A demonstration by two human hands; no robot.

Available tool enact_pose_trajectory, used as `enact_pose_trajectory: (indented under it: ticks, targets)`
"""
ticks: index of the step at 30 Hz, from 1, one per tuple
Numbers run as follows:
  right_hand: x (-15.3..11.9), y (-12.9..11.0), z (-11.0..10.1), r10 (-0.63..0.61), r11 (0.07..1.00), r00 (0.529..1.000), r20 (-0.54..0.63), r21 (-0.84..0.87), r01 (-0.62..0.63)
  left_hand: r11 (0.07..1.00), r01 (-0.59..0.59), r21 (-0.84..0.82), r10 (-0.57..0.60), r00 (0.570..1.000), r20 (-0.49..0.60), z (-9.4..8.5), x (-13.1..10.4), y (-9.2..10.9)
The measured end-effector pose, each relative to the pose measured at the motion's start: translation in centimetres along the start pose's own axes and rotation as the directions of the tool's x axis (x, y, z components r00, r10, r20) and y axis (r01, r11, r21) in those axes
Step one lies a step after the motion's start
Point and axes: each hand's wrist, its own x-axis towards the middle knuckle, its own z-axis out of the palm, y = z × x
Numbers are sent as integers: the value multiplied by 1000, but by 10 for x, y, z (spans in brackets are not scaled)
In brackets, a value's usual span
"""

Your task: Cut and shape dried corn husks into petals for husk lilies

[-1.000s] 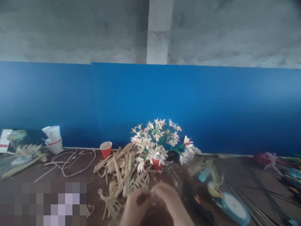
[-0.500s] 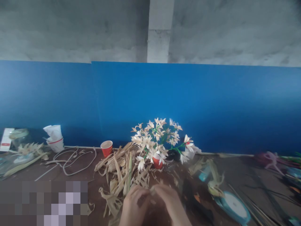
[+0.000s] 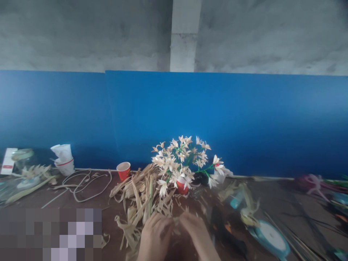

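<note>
At the bottom middle, my left hand (image 3: 155, 232) and my right hand (image 3: 196, 229) are close together just above the table, fingers curled inward and closed. A small pale piece (image 3: 176, 220) shows between the fingertips of both; it looks like corn husk, but blur hides its shape. Just beyond my hands lies a pile of dry corn husks (image 3: 141, 188). Behind them a bunch of cream husk flowers (image 3: 171, 165) with green stems stands in a red paper cup (image 3: 181, 186).
Left of the pile are another red paper cup (image 3: 123, 172), a white cable (image 3: 78, 195) and a white cup with tissue (image 3: 65, 165). To the right lie a dark tool (image 3: 228, 232) with orange parts, a ribbon spool (image 3: 273, 235) and thin sticks. A blue partition (image 3: 174, 108) closes the back.
My right hand's fingers have shifted very slightly. Both hands stay together in nearly the same place, and the things on the table have not moved.
</note>
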Motion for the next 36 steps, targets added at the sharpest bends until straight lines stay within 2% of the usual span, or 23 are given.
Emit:
enact_pose_trajectory:
  ticks: [2, 7, 11, 16, 22, 27, 31, 33, 36]
  targets:
    - [0, 2, -1, 38, 999, 999, 11, 18, -38, 1000, -20, 10, 20, 1000, -1, 0, 0, -1]
    - [1, 11, -2, 259, 963, 961, 98, 48, -265, 999, -31, -4, 31, 999, -8, -1, -1, -2]
    - [3, 19, 1, 338, 938, 931, 137, 35, -345, 999, -54, -7, 54, 999, -7, -1, 0, -1]
    - [4, 20, 3, 374, 921, 913, 162, 47, -386, 999, -24, -40, 24, 1000, -5, -2, 0, 0]
    - [2, 8, -6, 329, 933, 931, 155, 98, -346, 966, 142, -216, -133, 990, 55, 0, 2, 1]
    - [-1, -5, -7, 277, 933, 952, 131, 199, -299, 876, 360, -320, -315, 931, 186, -2, 8, 7]
    - [-4, -11, -5, 268, 930, 952, 149, 220, -296, 772, 488, -407, -401, 871, 284, -3, 11, 12]
    - [-5, -14, -5, 271, 927, 950, 158, 224, -301, 687, 550, -474, -421, 834, 358, -2, 10, 12]
    - [-6, -20, -5, 270, 919, 946, 181, 244, -309, 499, 642, -582, -415, 767, 490, 3, 7, 9]
